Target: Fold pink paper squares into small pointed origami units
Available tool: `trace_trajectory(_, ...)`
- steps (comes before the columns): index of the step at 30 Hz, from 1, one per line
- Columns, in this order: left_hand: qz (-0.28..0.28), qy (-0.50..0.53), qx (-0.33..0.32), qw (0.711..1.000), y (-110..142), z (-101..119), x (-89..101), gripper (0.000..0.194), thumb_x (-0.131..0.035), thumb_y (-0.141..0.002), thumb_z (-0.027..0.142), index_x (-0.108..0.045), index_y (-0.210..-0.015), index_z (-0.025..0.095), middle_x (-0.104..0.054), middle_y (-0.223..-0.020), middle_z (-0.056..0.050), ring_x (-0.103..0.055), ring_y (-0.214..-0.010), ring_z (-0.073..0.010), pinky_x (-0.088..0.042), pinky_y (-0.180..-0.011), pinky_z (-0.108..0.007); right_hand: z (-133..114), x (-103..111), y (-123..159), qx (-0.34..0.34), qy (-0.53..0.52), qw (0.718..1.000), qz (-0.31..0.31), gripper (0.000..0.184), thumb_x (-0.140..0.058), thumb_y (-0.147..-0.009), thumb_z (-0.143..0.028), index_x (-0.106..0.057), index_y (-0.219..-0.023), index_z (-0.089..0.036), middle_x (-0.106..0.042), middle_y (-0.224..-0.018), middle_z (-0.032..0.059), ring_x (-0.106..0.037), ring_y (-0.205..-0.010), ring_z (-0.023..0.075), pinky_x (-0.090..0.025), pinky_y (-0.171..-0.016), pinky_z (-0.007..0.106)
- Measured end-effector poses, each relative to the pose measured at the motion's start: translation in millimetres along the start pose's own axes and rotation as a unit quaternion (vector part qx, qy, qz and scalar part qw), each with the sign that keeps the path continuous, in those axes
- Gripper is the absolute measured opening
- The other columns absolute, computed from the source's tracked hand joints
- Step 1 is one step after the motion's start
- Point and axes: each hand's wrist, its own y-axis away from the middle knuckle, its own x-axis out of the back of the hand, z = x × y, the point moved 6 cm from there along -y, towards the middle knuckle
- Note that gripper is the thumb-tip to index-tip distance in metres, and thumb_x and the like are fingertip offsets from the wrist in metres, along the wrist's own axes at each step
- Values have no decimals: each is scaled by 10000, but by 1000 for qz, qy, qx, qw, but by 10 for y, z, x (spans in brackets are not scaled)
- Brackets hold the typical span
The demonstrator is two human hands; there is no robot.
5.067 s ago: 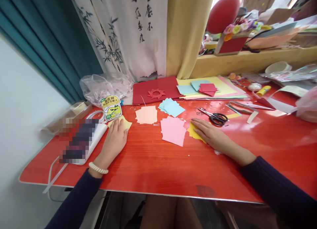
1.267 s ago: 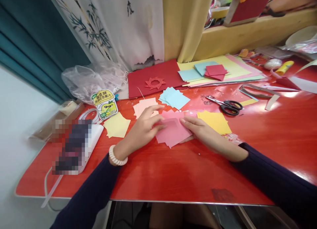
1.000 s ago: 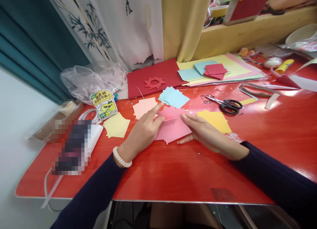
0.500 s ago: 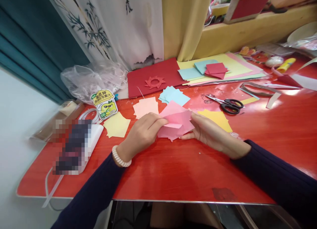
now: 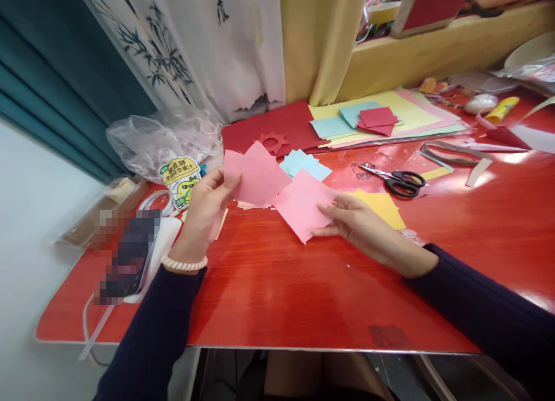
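Note:
My left hand (image 5: 208, 207) pinches pink paper squares (image 5: 255, 175) at their left edge and holds them raised, fanned so that two corners show. Between the thumb and fingers of my right hand (image 5: 358, 219) is another pink paper square (image 5: 306, 204), turned on its corner; whether more sheets lie under it I cannot tell. The two lots of pink paper touch or overlap near the middle. Light blue squares (image 5: 306, 165) lie fanned just behind them. Peach squares and pale yellow squares are mostly covered by my left hand and its paper. Yellow squares (image 5: 379, 209) lie beyond my right hand.
Black-handled scissors (image 5: 403, 182) lie right of centre on the red table (image 5: 277, 308). Behind are a red folded-paper ring (image 5: 273, 143) and stacked coloured sheets (image 5: 416, 117). At left are a phone (image 5: 132, 253), a juice packet (image 5: 182, 181) and a clear plastic bag (image 5: 169, 138).
My left hand has moved left and up, carrying some pink squares away from the rest. My right hand stays about where it was, keeping the other pink paper.

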Motion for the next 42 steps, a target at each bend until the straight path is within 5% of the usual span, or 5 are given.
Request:
trace_trajectory(6, -123, -214, -16, 969, 228, -81, -347, 220, -604, -850, 360, -609, -1013, 212, -657, -1130, -41, -628, -1009, -167, -520, -865, -320, -5, -19, -6, 41, -2, 999, 12, 373, -756, -712, -296, -421, -605, -173, -364, -674, -57, -498, -563, 53, -580, -588, 232)
trace_trajectory(12, -95, -444, -242, 858, 576, 92, -706, 79, -522, -896, 221, -559, -888, 152, -604, -1216, -125, -532, -1214, -208, -472, -1018, -390, 32, 29, -29, 91, -8, 996, 13, 288, -719, -753, -313, -489, -664, -165, -386, -699, -55, -477, -582, 54, -600, -630, 278)
trace_trajectory(17, -83, -499, -330, 797, 677, 126, -807, 85, -456, -901, 122, -539, -890, 120, -444, -1397, -201, -359, -1366, -269, -407, -1095, -475, 42, 58, -33, 94, 0, 995, 26, 319, -707, -771, -314, -453, -644, -169, -343, -675, -65, -494, -535, 45, -597, -605, 279)
trace_trajectory(27, -76, -476, -292, 826, 615, 117, -751, 80, -488, -897, 145, -559, -878, 114, -478, -1357, -204, -495, -1247, -254, -477, -1018, -445, 76, 74, -20, 60, 89, 993, 40, 362, -716, -730, -451, -492, -732, -166, -438, -733, -43, -644, -559, 116, -503, -485, 235)
trace_trajectory(42, -66, -519, -349, 778, 712, 125, -824, 83, -490, -878, 115, -558, -921, 95, -493, -1331, -220, -484, -1242, -284, -443, -1030, -470, 21, 49, -25, 73, 86, 993, 40, 365, -707, -736, -438, -459, -676, -177, -396, -682, -55, -642, -565, 120, -585, -573, 271)
